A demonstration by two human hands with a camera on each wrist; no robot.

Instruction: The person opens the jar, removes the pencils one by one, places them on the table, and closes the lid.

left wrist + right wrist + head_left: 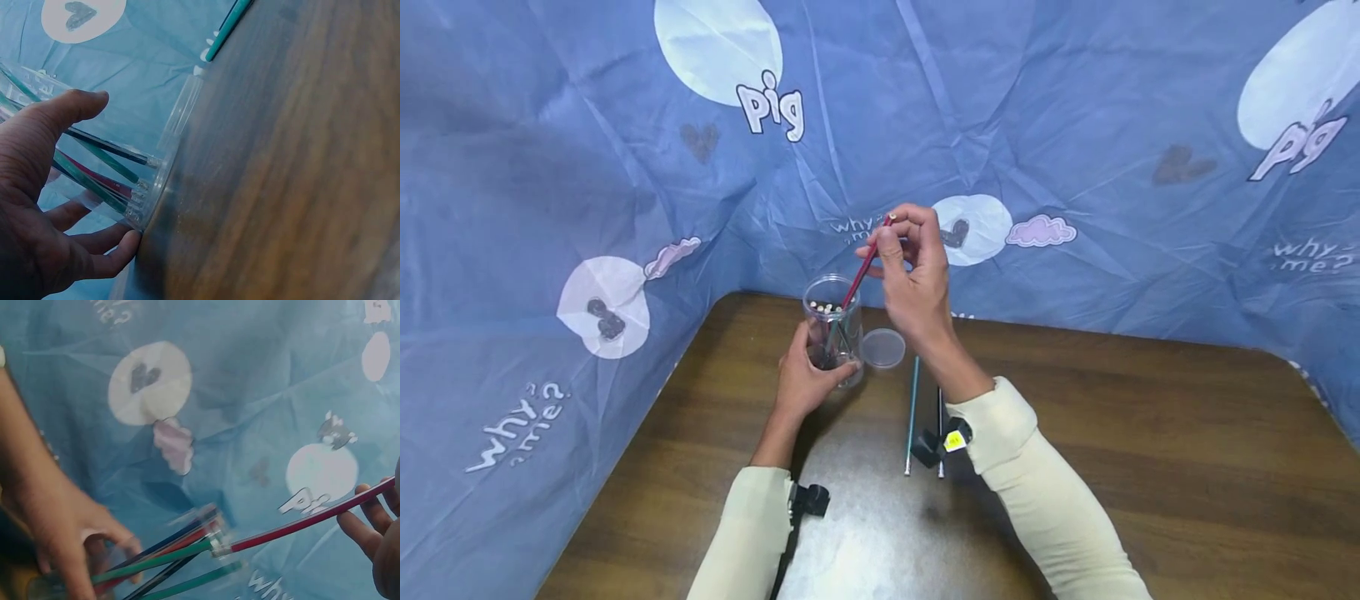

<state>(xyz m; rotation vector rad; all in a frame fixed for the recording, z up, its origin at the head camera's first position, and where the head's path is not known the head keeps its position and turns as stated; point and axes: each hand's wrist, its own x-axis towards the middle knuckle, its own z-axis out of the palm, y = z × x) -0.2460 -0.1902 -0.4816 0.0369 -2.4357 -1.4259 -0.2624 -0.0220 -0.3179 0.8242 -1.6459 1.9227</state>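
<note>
My left hand [808, 375] is wrapped round the lower part of a clear jar [832, 292], which stands upright on the table. Several pencils [103, 181] in green, red and dark colours stand inside it, leaning different ways. Above and right of the jar, my right hand [917, 275] pinches a red pencil [867, 264] near its upper end between thumb and fingers. That pencil slants down to the left, its lower end at the jar's mouth. In the right wrist view the red pencil [300, 524] reaches from the fingers to the jar's rim.
A round clear lid [883, 348] lies just right of the jar. A teal pencil [913, 408] and a dark pencil [940, 408] lie on the wooden table [1120, 417] beneath my right forearm. A patterned blue cloth [880, 100] hangs behind and to the left.
</note>
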